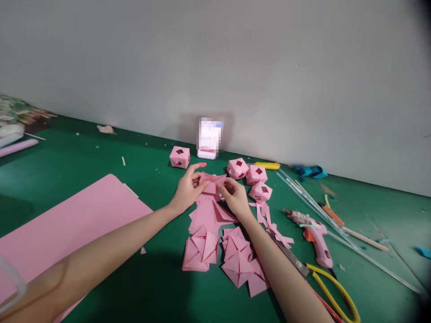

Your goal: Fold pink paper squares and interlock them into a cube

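Between my two hands is a small piece of folded pink paper (213, 183), its upper edge curving up at both ends. My left hand (189, 186) pinches its left side, with the index finger raised. The right side is pinched by the thumb and fingers of my right hand (235, 196). Just below lie flat pink paper sheets (207, 214). Nearer to me are two piles of folded pink squares (201, 251), one left and one right. Pink paper cubes with diamond holes stand beyond my hands: one cube (180, 157) at left, three at right (258, 175).
A lit phone (209, 139) leans on the wall. To the right lie a pink glue gun (314, 235), clear glue sticks (313, 211), yellow-handled scissors (333, 287) partly under my forearm, a yellow cutter (267, 165) and paper strips (266, 215). A large pink sheet (97, 211) lies left.
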{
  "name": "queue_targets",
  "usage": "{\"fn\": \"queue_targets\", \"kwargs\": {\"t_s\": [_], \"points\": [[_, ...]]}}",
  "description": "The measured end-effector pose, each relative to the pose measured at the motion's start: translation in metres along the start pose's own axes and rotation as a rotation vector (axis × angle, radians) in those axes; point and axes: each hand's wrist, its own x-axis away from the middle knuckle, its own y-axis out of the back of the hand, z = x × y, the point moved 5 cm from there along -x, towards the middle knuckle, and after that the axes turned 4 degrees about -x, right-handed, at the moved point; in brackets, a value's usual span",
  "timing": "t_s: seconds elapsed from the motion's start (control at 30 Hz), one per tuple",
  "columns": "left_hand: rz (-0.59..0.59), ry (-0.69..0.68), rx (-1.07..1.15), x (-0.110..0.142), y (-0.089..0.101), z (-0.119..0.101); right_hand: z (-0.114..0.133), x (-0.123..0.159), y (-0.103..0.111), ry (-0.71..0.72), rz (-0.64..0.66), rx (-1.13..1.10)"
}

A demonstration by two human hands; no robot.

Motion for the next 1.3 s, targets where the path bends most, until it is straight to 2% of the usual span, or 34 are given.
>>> {"fn": "queue_targets", "kwargs": {"t_s": [0.27,0.43,0.6,0.7,0.83,1.03,1.2,1.3], "points": [[-0.018,0.074,0.079,-0.001,0.000,-0.003,0.005,0.000,0.000,-0.006,0.029,-0.156],[-0.079,0.154,0.168,-0.005,0.004,0.007,0.006,0.001,0.000,0.050,0.044,-0.054],[-0.108,0.137,0.210,-0.007,0.006,0.008,0.014,0.005,-0.005,0.043,0.111,0.020],[-0.088,0.128,0.199,-0.006,0.005,0.004,0.019,0.006,-0.008,0.026,0.144,-0.012],[-0.048,0.097,0.193,-0.003,0.002,-0.003,0.013,0.004,-0.006,-0.034,0.075,-0.120],[-0.069,0.110,0.224,-0.002,0.002,-0.003,0.003,0.001,-0.003,-0.062,0.001,-0.201],[-0.071,0.105,0.107,-0.001,0.003,-0.003,0.009,0.000,-0.008,-0.059,0.143,-0.118],[-0.052,0.088,0.101,-0.001,0.002,-0.004,0.010,0.001,-0.008,-0.061,0.157,-0.103]]}}
